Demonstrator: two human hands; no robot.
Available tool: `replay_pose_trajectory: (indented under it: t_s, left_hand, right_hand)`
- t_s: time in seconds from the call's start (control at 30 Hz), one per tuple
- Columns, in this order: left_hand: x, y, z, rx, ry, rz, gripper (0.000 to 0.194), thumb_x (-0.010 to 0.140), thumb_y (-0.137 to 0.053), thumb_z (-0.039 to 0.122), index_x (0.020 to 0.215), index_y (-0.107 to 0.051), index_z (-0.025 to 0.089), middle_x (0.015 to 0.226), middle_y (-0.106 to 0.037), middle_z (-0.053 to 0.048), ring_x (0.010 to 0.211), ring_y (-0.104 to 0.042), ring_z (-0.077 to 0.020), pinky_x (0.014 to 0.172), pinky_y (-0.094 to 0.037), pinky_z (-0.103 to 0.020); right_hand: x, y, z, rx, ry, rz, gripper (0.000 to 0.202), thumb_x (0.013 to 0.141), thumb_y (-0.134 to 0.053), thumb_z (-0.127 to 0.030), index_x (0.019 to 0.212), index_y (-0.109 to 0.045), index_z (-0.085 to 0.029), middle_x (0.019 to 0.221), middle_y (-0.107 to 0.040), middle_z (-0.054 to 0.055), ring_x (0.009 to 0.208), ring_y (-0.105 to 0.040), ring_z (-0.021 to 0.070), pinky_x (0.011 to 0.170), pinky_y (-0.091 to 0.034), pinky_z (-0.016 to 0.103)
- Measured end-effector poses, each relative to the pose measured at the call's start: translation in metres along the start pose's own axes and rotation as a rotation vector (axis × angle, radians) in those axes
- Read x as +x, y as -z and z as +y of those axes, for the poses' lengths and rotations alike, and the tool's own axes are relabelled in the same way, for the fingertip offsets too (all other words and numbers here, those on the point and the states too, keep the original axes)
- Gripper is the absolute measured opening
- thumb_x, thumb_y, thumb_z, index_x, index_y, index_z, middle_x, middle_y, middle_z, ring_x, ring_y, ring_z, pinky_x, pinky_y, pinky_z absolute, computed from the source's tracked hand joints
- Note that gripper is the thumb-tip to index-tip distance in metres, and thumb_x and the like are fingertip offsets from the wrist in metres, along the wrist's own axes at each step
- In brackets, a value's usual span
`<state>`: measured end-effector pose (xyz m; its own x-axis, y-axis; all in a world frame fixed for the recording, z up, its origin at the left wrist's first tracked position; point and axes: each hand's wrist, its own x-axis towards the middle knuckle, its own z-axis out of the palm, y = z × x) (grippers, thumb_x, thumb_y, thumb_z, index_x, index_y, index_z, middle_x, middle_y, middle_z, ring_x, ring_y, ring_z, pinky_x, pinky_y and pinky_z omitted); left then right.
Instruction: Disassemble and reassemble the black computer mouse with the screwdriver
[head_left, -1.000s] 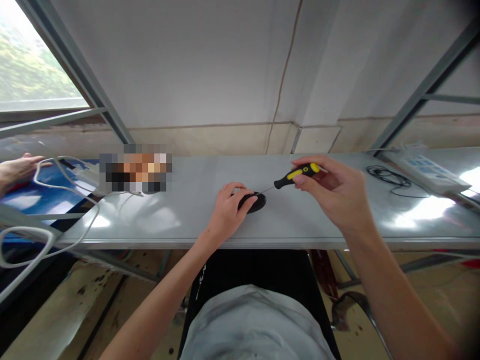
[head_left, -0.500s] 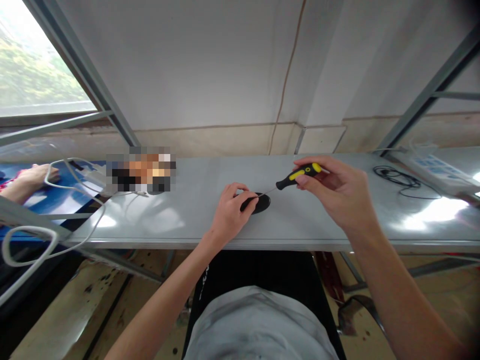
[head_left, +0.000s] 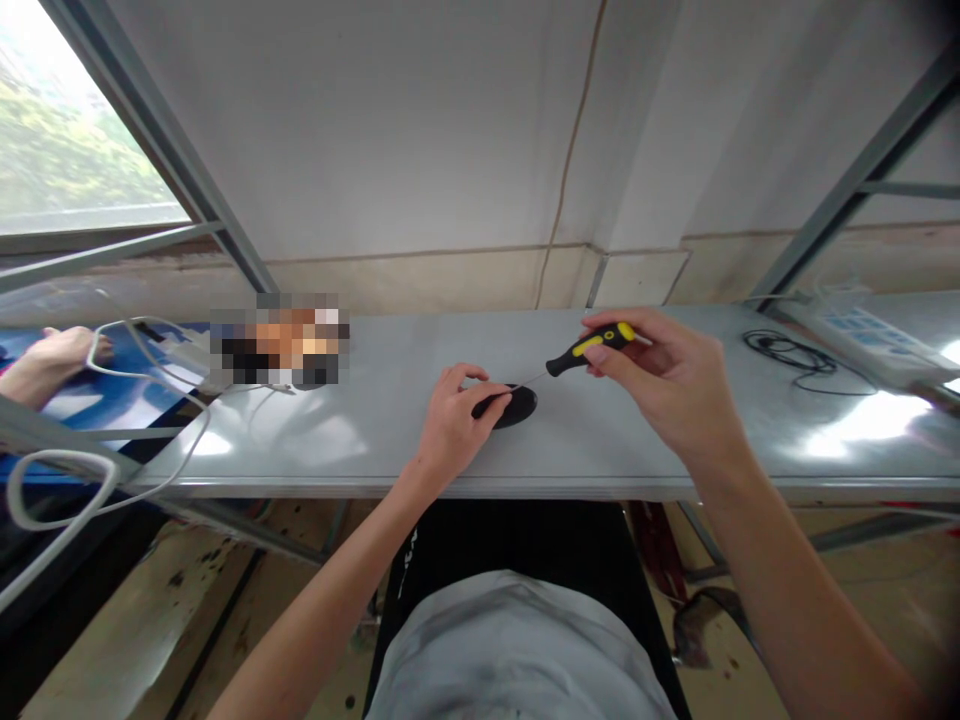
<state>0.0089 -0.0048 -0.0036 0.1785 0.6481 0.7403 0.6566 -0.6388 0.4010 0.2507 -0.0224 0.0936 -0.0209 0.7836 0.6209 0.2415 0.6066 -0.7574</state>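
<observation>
My right hand [head_left: 660, 375] is closed around the black-and-yellow handle of a screwdriver [head_left: 592, 347]. Its thin shaft slants down to the left, and the tip meets the fingertips of my left hand [head_left: 459, 415]. Those fingers grip a black oval object [head_left: 520, 406], shaped like a computer mouse, resting on the grey table [head_left: 375, 440]. Thumb and forefinger cover its left part and the screwdriver's tip, so I cannot tell exactly where the tip touches.
A coiled black cable [head_left: 787, 350] lies on the right, beside a pale device or tray [head_left: 874, 335]. White cables [head_left: 161, 375] loop at the left, near a pixelated patch. Another person's hand [head_left: 71, 352] rests on a blue surface. Metal posts frame both sides.
Both hands, the screwdriver and the black oval object appear slightly further left, along with a small shift of the whole view. The holds are unchanged.
</observation>
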Motion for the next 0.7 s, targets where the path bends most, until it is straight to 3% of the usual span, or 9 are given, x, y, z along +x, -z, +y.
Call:
replay_pose_trajectory:
  t_s: [0.7]
  left_hand:
    - [0.0017,-0.0036,-0.0028,-0.083,-0.075,-0.024,0.016,0.108,-0.063,0.026,0.105,-0.078,0.021,0.108,-0.072,-0.008,0.102,-0.068,-0.0209,0.096,-0.058,-0.04]
  right_hand:
    - [0.0017,0.0009,0.0014,0.025,0.0,-0.033,0.022,0.088,-0.085,-0.027,0.11,-0.083,-0.026,0.099,-0.078,0.003,0.082,-0.076,0.017,0.078,-0.068,0.03]
